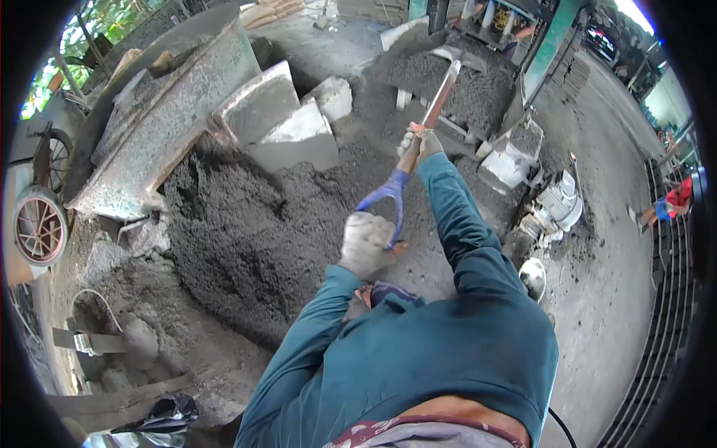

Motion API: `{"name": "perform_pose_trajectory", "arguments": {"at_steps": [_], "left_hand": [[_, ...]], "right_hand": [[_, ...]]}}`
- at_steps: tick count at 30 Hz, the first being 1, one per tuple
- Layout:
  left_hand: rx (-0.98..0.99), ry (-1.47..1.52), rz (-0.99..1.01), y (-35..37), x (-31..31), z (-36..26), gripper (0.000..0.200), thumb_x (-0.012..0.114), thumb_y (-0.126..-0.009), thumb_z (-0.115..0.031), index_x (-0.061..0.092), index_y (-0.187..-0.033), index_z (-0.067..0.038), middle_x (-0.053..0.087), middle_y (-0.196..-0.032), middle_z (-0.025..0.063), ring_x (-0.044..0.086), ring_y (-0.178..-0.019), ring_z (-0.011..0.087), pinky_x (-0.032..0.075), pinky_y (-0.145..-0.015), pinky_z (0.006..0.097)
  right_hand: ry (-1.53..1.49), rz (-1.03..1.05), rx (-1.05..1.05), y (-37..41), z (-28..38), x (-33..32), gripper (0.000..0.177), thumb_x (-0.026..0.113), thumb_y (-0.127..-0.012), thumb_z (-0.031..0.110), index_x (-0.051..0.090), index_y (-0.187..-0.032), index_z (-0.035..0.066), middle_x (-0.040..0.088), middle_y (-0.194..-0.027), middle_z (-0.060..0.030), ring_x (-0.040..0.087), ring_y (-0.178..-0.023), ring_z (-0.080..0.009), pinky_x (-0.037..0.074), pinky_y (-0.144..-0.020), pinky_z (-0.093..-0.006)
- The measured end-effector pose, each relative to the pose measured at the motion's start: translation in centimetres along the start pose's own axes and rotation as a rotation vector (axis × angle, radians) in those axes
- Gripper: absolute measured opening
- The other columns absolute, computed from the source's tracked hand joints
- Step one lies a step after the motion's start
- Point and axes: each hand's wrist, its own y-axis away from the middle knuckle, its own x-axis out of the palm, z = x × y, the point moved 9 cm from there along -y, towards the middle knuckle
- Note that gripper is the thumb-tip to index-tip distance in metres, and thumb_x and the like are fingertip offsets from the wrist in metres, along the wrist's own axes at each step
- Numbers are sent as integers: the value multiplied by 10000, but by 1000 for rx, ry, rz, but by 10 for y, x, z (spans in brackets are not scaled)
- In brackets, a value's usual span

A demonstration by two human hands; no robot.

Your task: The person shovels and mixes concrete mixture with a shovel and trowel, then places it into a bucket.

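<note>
I hold a shovel with a red-brown shaft [439,95] and a blue D-shaped grip [388,196]. My left hand [364,243], in a pale glove, is closed around the blue grip near my chest. My right hand [420,143], also gloved, grips the shaft farther up. The shovel blade [464,58] is raised over a heap of dark grey mix [455,86] on a machine at the back. A large pile of the same damp grey mix [246,224] lies on the ground to my left.
A metal mixer drum [160,112] leans over the pile at left, with a wheel [39,228] beside it. Concrete slabs [287,123] stand behind the pile. An electric motor [560,201] sits at right. Rows of blocks [665,328] line the far right, near a person in red [676,201].
</note>
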Motion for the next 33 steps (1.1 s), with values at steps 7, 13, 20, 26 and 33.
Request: {"name": "perform_pose_trajectory", "arguments": {"at_steps": [7,13,20,26,33], "left_hand": [[-387,686,416,155,115,-20,390,731,-857,-384,662,-974,-18,656,-967,113,651,-947,249,510,-829,359],[-1376,1371,306,301,110,43,313,607,-983,-275,602,-1168,-22,672,-1010,83,672,-795,200,552,-708,325],[-1696,1127,370,302,104,103,314,570,-1006,-303,589,-1150,-25,656,-982,101,678,-826,229,547,-714,373],[-1519,1346,163,201,148,152,303,603,-979,-299,603,-1149,-48,657,-988,84,644,-818,155,516,-717,290],[-1304,1063,5,125,120,207,487,695,-926,-302,555,-1294,-14,631,-1058,61,591,-951,132,508,-800,299]], "right_hand": [[601,-253,-260,138,-43,-68,231,744,-804,47,572,-956,61,589,-783,-46,622,-637,-190,540,-559,-382],[1046,-332,-354,210,-20,-152,309,800,-727,24,623,-980,28,638,-756,-59,639,-630,-190,540,-563,-352],[1376,-287,-306,228,-27,-150,338,820,-624,11,655,-918,45,627,-715,-3,607,-651,-141,510,-603,-310],[1301,-65,-196,105,-27,-36,358,779,-687,32,666,-1026,45,664,-831,-29,638,-764,-141,533,-696,-331],[599,369,-169,-64,-46,170,282,720,-825,49,571,-1057,-12,612,-752,-80,591,-526,-164,517,-483,-316]]}}
